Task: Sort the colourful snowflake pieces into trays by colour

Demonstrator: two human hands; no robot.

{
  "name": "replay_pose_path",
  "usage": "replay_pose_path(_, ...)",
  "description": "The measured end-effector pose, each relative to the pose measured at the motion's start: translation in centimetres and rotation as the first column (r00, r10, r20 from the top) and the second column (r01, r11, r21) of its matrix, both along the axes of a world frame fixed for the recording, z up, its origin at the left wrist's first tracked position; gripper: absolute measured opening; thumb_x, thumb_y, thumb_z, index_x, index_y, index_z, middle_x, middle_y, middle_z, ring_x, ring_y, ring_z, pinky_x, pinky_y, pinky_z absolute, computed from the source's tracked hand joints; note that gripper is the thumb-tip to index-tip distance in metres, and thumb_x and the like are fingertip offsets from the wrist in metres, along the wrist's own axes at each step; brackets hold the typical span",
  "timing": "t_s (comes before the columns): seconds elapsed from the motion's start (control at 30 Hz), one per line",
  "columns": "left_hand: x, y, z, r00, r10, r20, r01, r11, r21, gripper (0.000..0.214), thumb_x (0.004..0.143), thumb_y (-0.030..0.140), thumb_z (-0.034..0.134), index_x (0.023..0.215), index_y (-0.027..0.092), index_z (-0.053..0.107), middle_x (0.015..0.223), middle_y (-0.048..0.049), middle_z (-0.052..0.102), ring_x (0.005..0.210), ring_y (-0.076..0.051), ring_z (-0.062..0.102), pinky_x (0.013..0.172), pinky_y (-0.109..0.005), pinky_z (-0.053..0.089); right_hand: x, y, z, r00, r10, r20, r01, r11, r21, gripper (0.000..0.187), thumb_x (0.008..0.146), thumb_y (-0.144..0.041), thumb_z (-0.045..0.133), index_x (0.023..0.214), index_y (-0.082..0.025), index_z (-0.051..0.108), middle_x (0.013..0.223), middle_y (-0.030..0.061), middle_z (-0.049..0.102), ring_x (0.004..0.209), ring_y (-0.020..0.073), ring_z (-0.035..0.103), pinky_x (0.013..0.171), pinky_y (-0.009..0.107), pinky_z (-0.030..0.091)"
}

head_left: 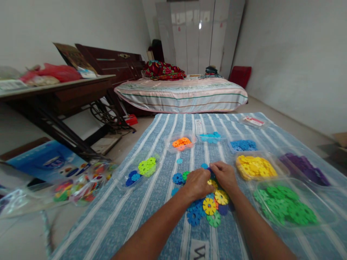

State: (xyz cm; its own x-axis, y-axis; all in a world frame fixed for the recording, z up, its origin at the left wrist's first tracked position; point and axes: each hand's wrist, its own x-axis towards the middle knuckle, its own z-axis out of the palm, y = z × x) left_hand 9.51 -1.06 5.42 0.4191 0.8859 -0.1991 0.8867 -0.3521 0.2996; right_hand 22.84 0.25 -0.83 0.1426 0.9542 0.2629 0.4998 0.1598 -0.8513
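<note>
A mixed pile of flower-shaped plastic discs (209, 206) in blue, yellow, green, orange and purple lies on the striped cloth. Over its far side, my left hand (197, 183) is closed, knuckles up, its fingers curled out of sight. Close beside it, my right hand (223, 175) is closed too, its fingertips bent down toward the left hand. A dark blue or purple disc shows partly between the hands; whether either one grips it is hidden. Loose blue discs (178, 178) and a green one lie left of my left hand.
Clear plastic boxes surround the pile, holding orange discs (181, 143), light blue discs (210, 137), blue discs (243, 145), yellow discs (256, 166), purple discs (305, 169), green discs (287, 206) and lime discs (147, 166). A lidded box (253, 121) sits at the far right corner.
</note>
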Motion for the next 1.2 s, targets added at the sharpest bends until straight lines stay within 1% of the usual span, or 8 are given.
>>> replay_pose_path(0.2,-0.3,0.9,-0.5,0.979,0.071,0.193,-0.049,0.992,-0.116,0.01,0.06,0.024,0.061,0.067,0.017,0.06,0.062,0.0018,0.059,0.061,-0.013,0.054,0.053,-0.02,0.035,-0.1,0.2,-0.1,1.0,-0.007,-0.022,0.007,1.0,0.019,0.033,0.076,-0.04,0.047,0.06,-0.018,0.064,0.058,0.0002,0.059,0.058,0.0133,0.052,0.056,0.023,0.038)
replay_pose_path(0.37,-1.9,1.9,-1.0,0.858,0.166,0.486,-0.029,0.96,-0.278,0.008,0.059,0.02,0.061,0.058,0.014,0.055,0.05,0.0045,0.052,0.049,-0.008,0.047,0.047,-0.018,0.032,-0.1,0.3,0.1,1.0,-0.015,-0.015,0.015,1.0,0.016,0.032,0.076,-0.04,0.048,0.058,-0.018,0.063,0.057,-0.0006,0.056,0.056,0.012,0.051,0.055,0.023,0.036)
replay_pose_path(0.57,-3.2,2.7,1.2,0.714,0.358,0.601,-0.077,0.894,-0.442,0.021,0.056,0.028,0.067,0.06,0.014,0.052,0.045,0.0067,0.049,0.04,-0.006,0.044,0.041,-0.017,0.032,0.0,0.6,-0.4,1.0,-0.018,0.014,0.017,1.0,0.007,0.033,0.077,-0.039,0.047,0.057,-0.018,0.062,0.057,-0.0007,0.056,0.056,0.0116,0.05,0.054,0.022,0.035)
replay_pose_path(0.77,2.3,3.5,3.9,0.628,0.279,0.727,0.012,0.93,-0.367,0.012,0.063,0.02,0.064,0.063,0.012,0.054,0.045,0.0054,0.05,0.041,-0.005,0.046,0.042,-0.015,0.033,0.0,0.5,-0.6,0.996,-0.031,-0.078,0.033,0.999,0.028,0.025,0.072,-0.037,0.049,0.062,-0.018,0.063,0.06,0.0023,0.061,0.059,0.0158,0.055,0.054,0.025,0.04)
replay_pose_path(0.87,5.8,3.8,4.8,0.569,0.274,0.776,0.053,0.929,-0.367,0.016,0.068,0.019,0.059,0.083,0.012,0.057,0.055,0.0027,0.058,0.045,-0.006,0.051,0.045,-0.017,0.038,0.0,0.4,-0.6,0.995,-0.031,-0.09,0.037,0.997,0.068,0.024,0.072,-0.034,0.048,0.069,-0.018,0.066,0.07,0.0051,0.066,0.066,0.0184,0.059,0.059,0.026,0.043)
replay_pose_path(1.0,5.4,3.9,5.2,0.73,0.04,0.682,0.094,0.983,-0.159,0.016,0.069,0.02,0.057,0.083,0.012,0.061,0.061,0.0005,0.06,0.057,-0.01,0.056,0.052,-0.019,0.041,0.1,0.3,-0.7,0.998,-0.048,-0.051,0.05,0.998,0.045,0.026,0.073,-0.034,0.046,0.068,-0.017,0.066,0.065,0.0046,0.065,0.062,0.0179,0.058,0.055,0.025,0.04)
replay_pose_path(1.1,1.5,3.4,4.8,0.908,-0.112,0.404,0.13,0.991,-0.017,0.012,0.068,0.021,0.055,0.073,0.014,0.064,0.064,-0.0005,0.062,0.063,-0.012,0.056,0.056,-0.02,0.04,0.2,0.3,-0.7,0.999,-0.017,-0.035,0.018,1.0,0.016,0.029,0.074,-0.037,0.047,0.063,-0.017,0.064,0.061,0.002,0.061,0.06,0.0149,0.055,0.055,0.024,0.038)
replay_pose_path(1.2,-2.5,2.2,4.0,0.993,-0.094,0.076,0.092,0.995,0.028,0.013,0.068,0.025,0.056,0.072,0.016,0.064,0.066,-0.0014,0.063,0.064,-0.014,0.057,0.056,-0.023,0.037,0.1,0.4,-0.5,1.0,-0.012,-0.008,0.012,1.0,0.004,0.033,0.076,-0.041,0.048,0.06,-0.017,0.063,0.057,-0.0007,0.056,0.056,0.0121,0.051,0.054,0.023,0.036)
